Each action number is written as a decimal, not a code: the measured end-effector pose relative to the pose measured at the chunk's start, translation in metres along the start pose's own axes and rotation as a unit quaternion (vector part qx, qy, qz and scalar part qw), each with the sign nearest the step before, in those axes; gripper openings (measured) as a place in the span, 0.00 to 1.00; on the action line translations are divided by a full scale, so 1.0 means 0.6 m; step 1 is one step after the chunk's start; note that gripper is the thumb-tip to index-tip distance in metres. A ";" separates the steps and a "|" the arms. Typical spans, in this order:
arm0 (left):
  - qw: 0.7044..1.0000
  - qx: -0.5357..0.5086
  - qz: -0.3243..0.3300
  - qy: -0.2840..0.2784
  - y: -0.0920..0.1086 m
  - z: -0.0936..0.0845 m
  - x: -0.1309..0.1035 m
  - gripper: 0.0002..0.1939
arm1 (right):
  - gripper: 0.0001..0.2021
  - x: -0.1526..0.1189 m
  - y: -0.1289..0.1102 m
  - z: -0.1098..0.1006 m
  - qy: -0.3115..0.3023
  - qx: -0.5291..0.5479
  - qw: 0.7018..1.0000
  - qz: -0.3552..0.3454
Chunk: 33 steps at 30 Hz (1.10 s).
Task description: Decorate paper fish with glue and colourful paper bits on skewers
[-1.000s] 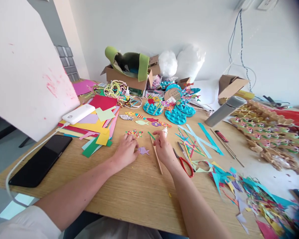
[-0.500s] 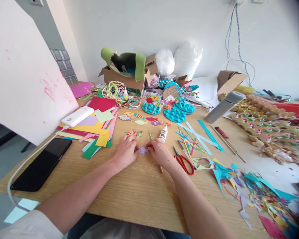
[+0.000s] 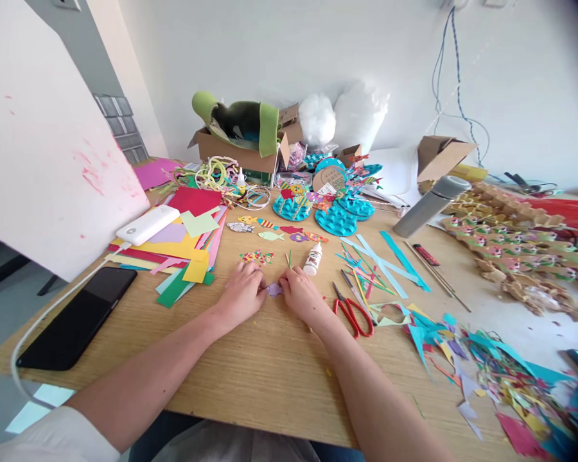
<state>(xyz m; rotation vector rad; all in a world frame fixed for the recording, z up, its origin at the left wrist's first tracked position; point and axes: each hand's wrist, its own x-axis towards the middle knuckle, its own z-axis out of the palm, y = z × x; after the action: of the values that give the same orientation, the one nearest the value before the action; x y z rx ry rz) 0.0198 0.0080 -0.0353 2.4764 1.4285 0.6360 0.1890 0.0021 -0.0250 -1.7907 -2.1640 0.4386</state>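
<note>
Both hands [image 3: 242, 292] [image 3: 302, 294] palms-down — purple fish [image 3: 274, 290] between

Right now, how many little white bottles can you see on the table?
2. The near white bottle is just beyond the right hand. The far white bottle is beside the tangled cords at the back. More could be hidden in the clutter.

Craft workspace: scissors [image 3: 350, 310], coloured paper scraps [image 3: 515, 380]
</note>
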 end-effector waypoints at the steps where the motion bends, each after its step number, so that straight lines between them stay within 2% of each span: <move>1: 1.000 0.001 0.001 0.000 0.000 0.000 0.000 0.03 | 0.11 -0.001 -0.001 -0.001 0.002 0.002 1.000 -0.003; 11: 1.000 0.000 0.005 -0.004 -0.005 0.004 0.000 0.01 | 0.10 -0.003 -0.007 -0.008 0.007 0.047 0.999 -0.018; 17: 1.000 -0.017 0.000 0.000 -0.003 0.000 -0.001 0.09 | 0.10 -0.002 -0.004 -0.007 0.024 0.088 0.995 -0.032; 25: 0.980 -0.188 -0.061 0.005 0.005 -0.014 0.006 0.07 | 0.09 -0.003 -0.002 -0.008 0.065 0.136 0.988 -0.028; 29: 0.957 -0.270 -0.109 -0.005 -0.004 -0.016 0.016 0.04 | 0.09 -0.006 -0.001 -0.022 0.152 0.192 0.969 0.001; 31: 0.933 -0.331 -0.142 -0.019 -0.011 -0.016 0.021 0.02 | 0.11 -0.010 -0.003 -0.031 0.215 0.230 0.949 0.004; 33: 0.904 -0.392 -0.170 -0.027 -0.018 -0.016 0.024 0.05 | 0.17 -0.014 -0.009 -0.038 0.257 0.257 0.932 -0.016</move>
<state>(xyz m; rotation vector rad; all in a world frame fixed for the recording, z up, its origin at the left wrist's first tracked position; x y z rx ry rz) 0.0131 0.0257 -0.0272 1.5681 1.2059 0.8429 0.1954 -0.0062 -0.0024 -1.3804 -1.5362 0.4205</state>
